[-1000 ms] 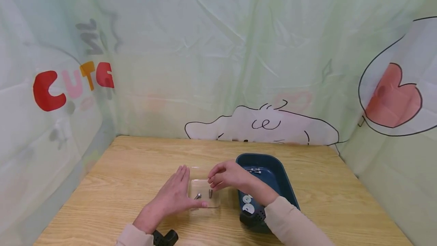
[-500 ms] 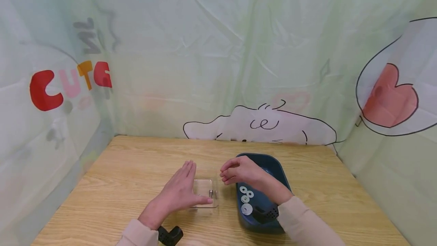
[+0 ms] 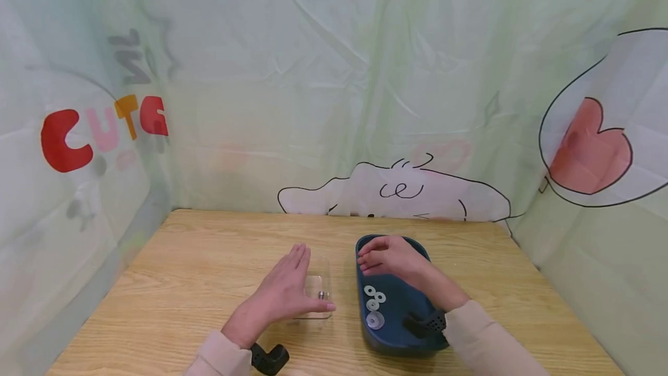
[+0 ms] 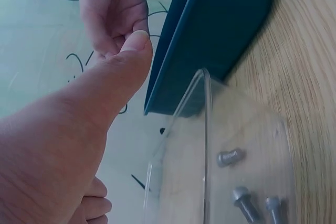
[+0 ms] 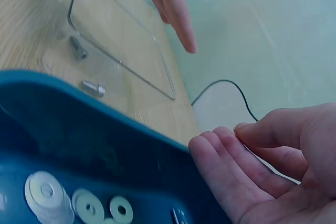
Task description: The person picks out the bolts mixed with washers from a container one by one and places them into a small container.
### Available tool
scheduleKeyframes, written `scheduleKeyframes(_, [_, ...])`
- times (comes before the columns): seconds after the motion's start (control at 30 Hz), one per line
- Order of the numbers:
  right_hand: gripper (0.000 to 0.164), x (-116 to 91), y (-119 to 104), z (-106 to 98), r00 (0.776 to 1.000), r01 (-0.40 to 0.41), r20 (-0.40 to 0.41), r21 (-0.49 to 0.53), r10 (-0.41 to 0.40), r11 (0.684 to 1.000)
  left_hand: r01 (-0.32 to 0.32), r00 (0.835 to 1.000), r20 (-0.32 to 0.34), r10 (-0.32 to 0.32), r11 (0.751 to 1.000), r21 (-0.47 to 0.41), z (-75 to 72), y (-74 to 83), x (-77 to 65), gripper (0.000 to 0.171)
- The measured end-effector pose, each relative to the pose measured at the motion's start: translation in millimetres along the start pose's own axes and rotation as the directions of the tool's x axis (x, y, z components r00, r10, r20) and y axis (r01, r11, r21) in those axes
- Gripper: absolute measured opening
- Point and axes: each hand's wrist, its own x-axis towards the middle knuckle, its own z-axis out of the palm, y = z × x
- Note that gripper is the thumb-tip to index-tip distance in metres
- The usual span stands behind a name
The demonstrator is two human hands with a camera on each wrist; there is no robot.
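Moved over the bin [image 3: 399, 300], the right hand [image 3: 391, 257] hangs loose, left hand [image 3: 284, 292] straight-fingered above the box [image 3: 315, 284] left of the bin.

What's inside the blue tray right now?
Inside the blue tray: pale washers near its left side and, in the right wrist view, part of a shiny metal piece. In the head view, the right hand covers part of the far end, hiding whatever lies beneath.

Left hand [image 3: 282, 290], fingers [image 3: 300, 255] straight, thumb [image 3: 319, 305] apart; right hand [image 3: 395, 261], fingers loosely bent.
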Motion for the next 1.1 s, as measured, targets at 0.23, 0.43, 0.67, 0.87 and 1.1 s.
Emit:
scheduleKeyframes(0.23, [0.031, -1.7, 7.3, -12.8, 0.994, -0.025, -0.104, -0.07, 0.017, 0.997, -0.013, 1.0, 0.023, 0.013, 1.0, 0.001, 1.5, 9.3, 4.0, 0.123])
scheduleKeyframes(0.43, [0.028, -2.8, 10.9, -20.0, 0.988, -0.035, -0.155, -0.108, 0.018, 0.994, -0.025, 0.999, 0.031, 0.025, 1.0, 0.008, 3.8, 15.9, 5.8, 0.122])
scheduleKeyframes(0.67, [0.03, -2.0, 17.8, -24.8, 0.98, -0.061, -0.195, -0.14, 0.033, 0.988, -0.046, 0.998, 0.032, 0.045, 0.999, 0.027, 7.2, 23.2, 8.7, 0.124])
scheduleKeyframes(0.87, [0.03, 0.7, 20.5, -25.6, 0.968, -0.101, -0.242, -0.166, 0.059, 0.981, -0.067, 0.997, 0.034, 0.066, 0.997, 0.041, 8.7, 30.1, 11.4, 0.124])
scheduleKeyframes(1.1, [0.026, 6.6, 27.4, -21.8, 0.961, -0.132, -0.269, -0.23, 0.067, 0.964, -0.081, 0.994, 0.069, 0.079, 0.996, 0.032, 12.8, 40.1, 13.4, 0.122])
